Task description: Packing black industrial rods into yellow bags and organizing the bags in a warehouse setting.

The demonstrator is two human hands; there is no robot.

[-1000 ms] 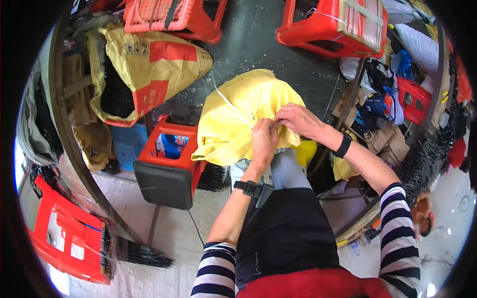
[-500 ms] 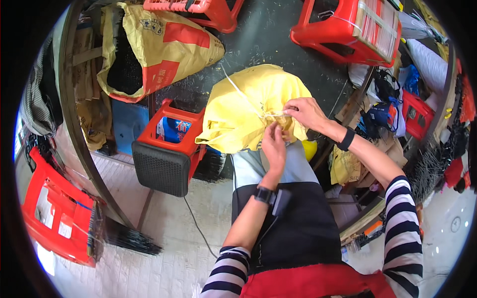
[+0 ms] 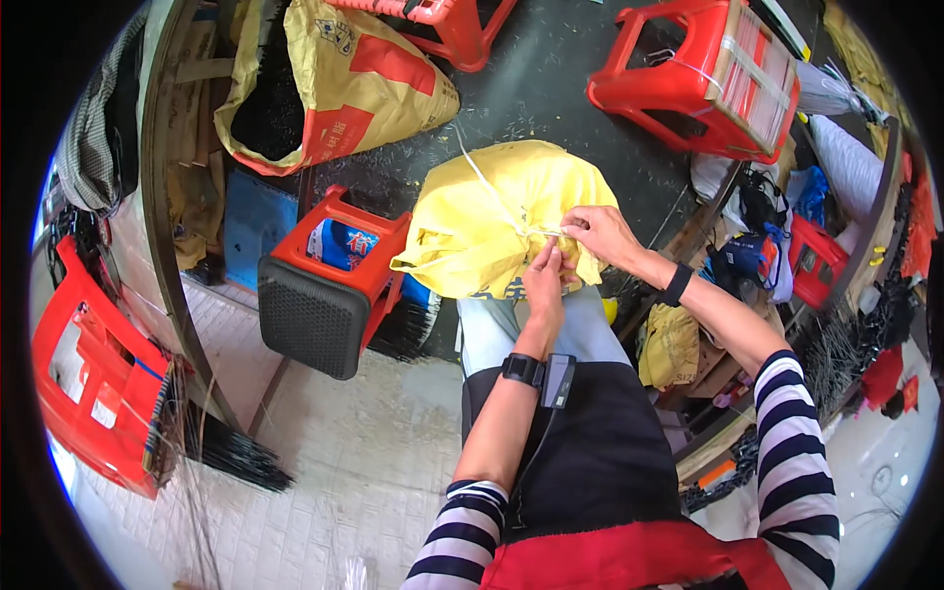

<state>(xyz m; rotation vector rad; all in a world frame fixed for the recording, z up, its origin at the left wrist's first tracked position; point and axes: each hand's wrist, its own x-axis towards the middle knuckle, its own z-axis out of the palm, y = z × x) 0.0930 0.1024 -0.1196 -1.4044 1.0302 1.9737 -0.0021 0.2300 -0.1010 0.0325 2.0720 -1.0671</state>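
Observation:
A full yellow sack (image 3: 472,206) stands in front of my knees, its gathered mouth toward me. White string (image 3: 489,189) runs across it to the gathered part. My right hand (image 3: 598,232) pinches the string at the right of the gather, thumb and forefinger together. Just below and left of it, my left hand (image 3: 545,280) has its fingers closed at the same spot, close to the right fingertips. What exactly the left fingers pinch is too small to make out; it appears to be the string's end or the sack's edge.
A red stool with a black seat (image 3: 313,317) lies tipped at left. An open yellow-and-red sack (image 3: 344,88) with dark bristles lies behind it. Red stools stand at the back, one loaded with a strapped bundle (image 3: 755,74). At right, a cluttered shelf holds bags (image 3: 752,246). A red chair (image 3: 98,383) is far left.
My fingertips have drawn closer together at the gathered mouth, the left hand shifting slightly up. The whole view has tilted a little; the sack stays in place.

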